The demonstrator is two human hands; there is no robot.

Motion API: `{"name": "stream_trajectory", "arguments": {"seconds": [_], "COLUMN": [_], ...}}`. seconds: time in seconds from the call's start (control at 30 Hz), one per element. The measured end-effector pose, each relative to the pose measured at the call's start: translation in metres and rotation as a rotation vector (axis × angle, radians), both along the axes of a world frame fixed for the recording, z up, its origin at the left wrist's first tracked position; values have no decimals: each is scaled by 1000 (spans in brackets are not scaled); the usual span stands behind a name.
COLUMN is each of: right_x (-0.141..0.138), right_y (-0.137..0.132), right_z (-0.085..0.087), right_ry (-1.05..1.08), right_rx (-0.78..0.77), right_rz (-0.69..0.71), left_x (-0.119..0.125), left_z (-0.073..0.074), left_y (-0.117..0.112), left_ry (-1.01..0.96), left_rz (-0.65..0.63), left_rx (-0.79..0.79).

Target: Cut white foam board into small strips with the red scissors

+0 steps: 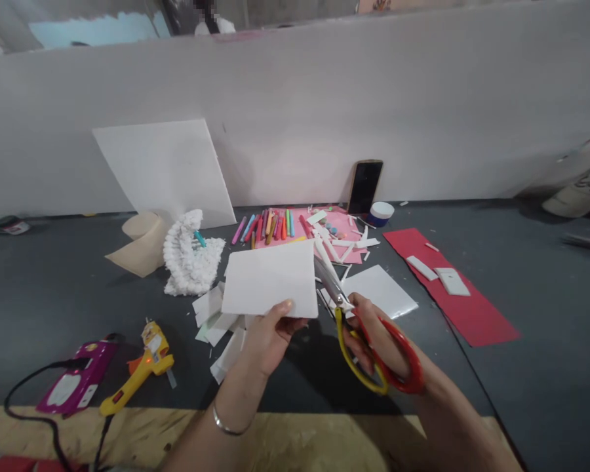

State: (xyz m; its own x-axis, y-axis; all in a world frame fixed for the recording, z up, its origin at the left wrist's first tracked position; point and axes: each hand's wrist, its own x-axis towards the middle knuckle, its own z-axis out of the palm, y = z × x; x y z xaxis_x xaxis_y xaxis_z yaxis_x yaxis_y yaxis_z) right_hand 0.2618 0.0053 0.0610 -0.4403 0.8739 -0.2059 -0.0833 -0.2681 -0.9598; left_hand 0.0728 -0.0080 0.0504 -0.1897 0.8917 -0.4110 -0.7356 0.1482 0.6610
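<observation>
My left hand (267, 337) pinches the near edge of a white square sheet (271, 278) and holds it up above the dark table. My right hand (376, 337) grips scissors (354, 328) with one yellow and one red handle loop. Their metal blades point up and left, right at the sheet's right edge. A silver bangle sits on my left wrist.
White offcuts (216, 321) lie under the sheet. Coloured markers (268, 226) and pink paper sit behind, with a phone (364, 187) leaning on the wall and a small jar (380, 213). Red paper strip (452, 288) at right. Yellow glue gun (140, 373) and pink box (76, 383) at left.
</observation>
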Motion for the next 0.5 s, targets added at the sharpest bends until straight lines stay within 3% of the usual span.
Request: {"name": "stream_trajectory", "arguments": {"seconds": [0.1, 0.27, 0.33, 0.5], "right_x": [27, 61, 67, 64], "right_y": [4, 16, 24, 47], "right_z": [-7, -17, -19, -20], "right_ry": [-2, -175, -168, 77], "right_rx": [15, 78, 76, 25], "right_rz": [21, -66, -167, -478], "left_x": [-12, -23, -25, -27], "left_z": [-3, -7, -8, -9], "left_y": [1, 2, 2, 2], "left_ry": [78, 233, 265, 315], "left_rz": [-75, -119, -134, -194], "left_rx": [62, 71, 80, 109]}}
